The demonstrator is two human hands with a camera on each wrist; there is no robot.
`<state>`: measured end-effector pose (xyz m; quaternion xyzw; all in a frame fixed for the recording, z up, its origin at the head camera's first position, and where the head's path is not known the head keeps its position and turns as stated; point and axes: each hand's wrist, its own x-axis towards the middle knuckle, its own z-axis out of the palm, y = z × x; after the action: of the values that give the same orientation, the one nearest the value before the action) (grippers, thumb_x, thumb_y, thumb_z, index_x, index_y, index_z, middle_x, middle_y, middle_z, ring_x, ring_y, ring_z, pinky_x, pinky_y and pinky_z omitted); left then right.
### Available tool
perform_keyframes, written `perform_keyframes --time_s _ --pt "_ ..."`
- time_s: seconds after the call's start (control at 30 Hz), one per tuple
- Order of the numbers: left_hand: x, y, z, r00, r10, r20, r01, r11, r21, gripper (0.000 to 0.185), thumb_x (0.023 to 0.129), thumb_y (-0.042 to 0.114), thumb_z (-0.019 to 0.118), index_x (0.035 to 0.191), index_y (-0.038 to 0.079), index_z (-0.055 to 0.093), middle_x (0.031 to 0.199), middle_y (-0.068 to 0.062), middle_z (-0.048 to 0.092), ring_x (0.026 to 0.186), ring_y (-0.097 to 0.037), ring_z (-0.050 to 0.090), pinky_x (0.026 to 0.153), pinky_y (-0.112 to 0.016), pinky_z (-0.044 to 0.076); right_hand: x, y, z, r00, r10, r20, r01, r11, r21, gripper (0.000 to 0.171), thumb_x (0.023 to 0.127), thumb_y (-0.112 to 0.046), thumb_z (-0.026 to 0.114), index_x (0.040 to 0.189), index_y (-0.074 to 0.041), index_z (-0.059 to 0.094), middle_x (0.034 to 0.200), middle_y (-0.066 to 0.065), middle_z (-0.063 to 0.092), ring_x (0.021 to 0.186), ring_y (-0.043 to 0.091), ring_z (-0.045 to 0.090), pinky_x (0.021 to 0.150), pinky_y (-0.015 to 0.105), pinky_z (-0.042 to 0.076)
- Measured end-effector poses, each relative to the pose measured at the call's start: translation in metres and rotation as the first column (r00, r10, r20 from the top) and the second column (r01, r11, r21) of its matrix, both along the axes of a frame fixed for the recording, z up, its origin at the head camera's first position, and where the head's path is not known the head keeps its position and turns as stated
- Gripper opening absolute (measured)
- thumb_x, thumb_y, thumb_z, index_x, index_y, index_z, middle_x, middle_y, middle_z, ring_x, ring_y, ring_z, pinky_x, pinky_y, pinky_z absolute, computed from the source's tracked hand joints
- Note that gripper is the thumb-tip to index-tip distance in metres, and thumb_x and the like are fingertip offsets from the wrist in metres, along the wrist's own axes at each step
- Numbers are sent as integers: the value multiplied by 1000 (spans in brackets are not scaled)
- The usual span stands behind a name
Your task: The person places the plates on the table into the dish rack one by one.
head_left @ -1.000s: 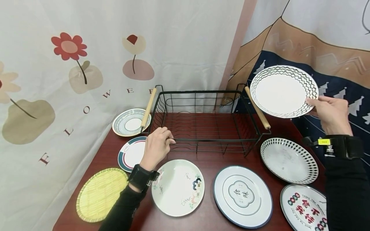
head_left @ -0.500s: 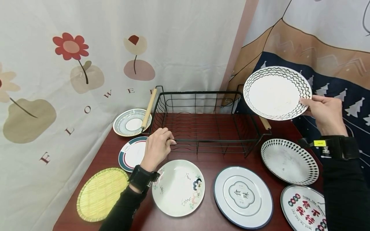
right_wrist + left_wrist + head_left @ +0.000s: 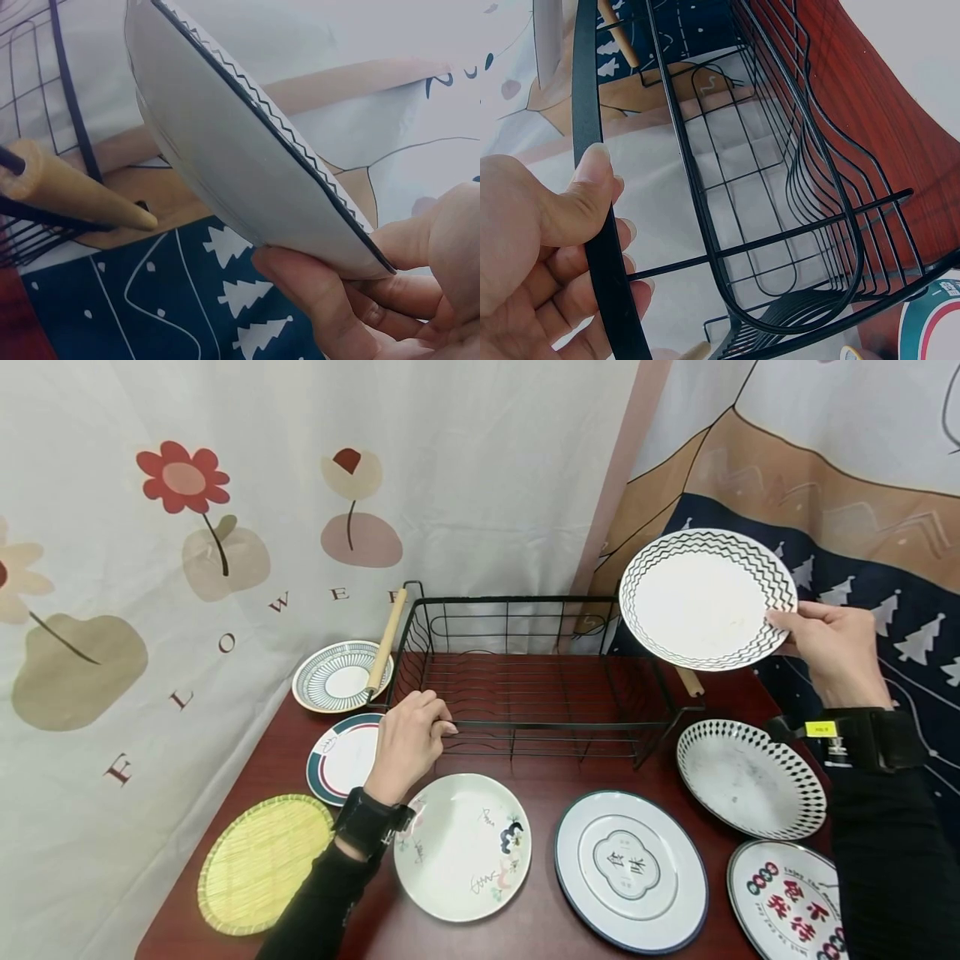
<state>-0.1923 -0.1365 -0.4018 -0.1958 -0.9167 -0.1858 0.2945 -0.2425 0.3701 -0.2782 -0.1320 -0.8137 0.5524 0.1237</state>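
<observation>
My right hand [image 3: 832, 647] pinches the edge of a white plate [image 3: 705, 602] with a black zigzag rim, thumb on its face and fingers behind. The plate is tilted up, raised in front of the right end of a black wire dish rack [image 3: 517, 723], and hides most of that end's wooden handle. In the right wrist view the plate's plain underside [image 3: 217, 150] shows beside the wooden handle [image 3: 75, 187]. My left hand [image 3: 408, 743] grips the rack's front rail near its left corner; the left wrist view shows the thumb and fingers [image 3: 592, 187] curled round the black bar.
Around the rack on the dark red table lie a striped plate [image 3: 341, 677], a teal-rimmed plate [image 3: 348, 760], a yellow woven tray [image 3: 262, 864], a floral plate [image 3: 457, 852], a blue-rimmed plate [image 3: 630, 872], a diamond-rimmed plate [image 3: 750, 777] and a red-lettered plate [image 3: 783, 893]. Curtains hang behind.
My right hand has carried the zigzag plate leftward, so that it now overlaps the rack's right end and handle. The left hand keeps its grip on the front rail.
</observation>
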Motion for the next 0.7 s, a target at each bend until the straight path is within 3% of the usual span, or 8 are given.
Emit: perform_keyframes --time_s 0.37,0.7 --pt "-1 0 -2 1000 -4 -8 4 1000 12 15 80 16 86 79 15 71 76 1 62 70 -19 60 55 -33 49 -2 -17 -1 999 29 -40 -29 1000 -4 68 94 -33 73 147 2 49 83 -26 68 72 -6 70 63 14 57" --pt "-3 -1 -3 1000 -12 -29 12 1000 14 17 79 15 87 77 14 70 75 1 61 68 -18 58 53 -32 47 -3 -32 3 995 72 -76 -76 996 -47 61 91 -33 76 143 -7 58 88 -22 70 75 -3 70 65 14 57"
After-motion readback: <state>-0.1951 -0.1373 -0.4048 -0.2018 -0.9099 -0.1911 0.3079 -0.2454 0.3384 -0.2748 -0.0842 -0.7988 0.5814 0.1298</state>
